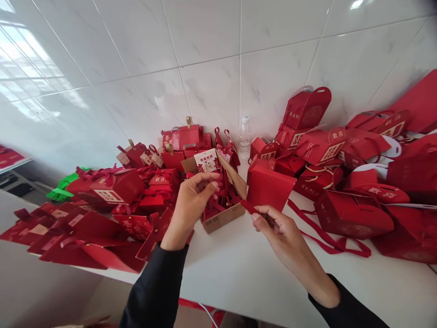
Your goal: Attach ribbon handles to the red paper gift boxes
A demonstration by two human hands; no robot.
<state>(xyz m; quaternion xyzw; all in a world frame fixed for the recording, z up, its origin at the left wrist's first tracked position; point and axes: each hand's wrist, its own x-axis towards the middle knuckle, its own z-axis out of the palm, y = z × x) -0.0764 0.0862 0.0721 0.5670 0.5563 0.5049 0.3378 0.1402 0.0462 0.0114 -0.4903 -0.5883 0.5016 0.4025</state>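
Head view. A narrow red strip is held between the thumb and fingers of the right hand, its free end directed toward the cardboard box. The left hand is positioned in front of that box's left side; its fingers are curled, thumb and forefinger close together; whether anything is gripped cannot be told. Red pieces are contained in the cardboard box, and a printed white card is seen at its back. A flapped red box is placed just beyond the strip. On the white surface, red gift boxes are heaped at both sides; a clear bottle is stood near the tiled wall.
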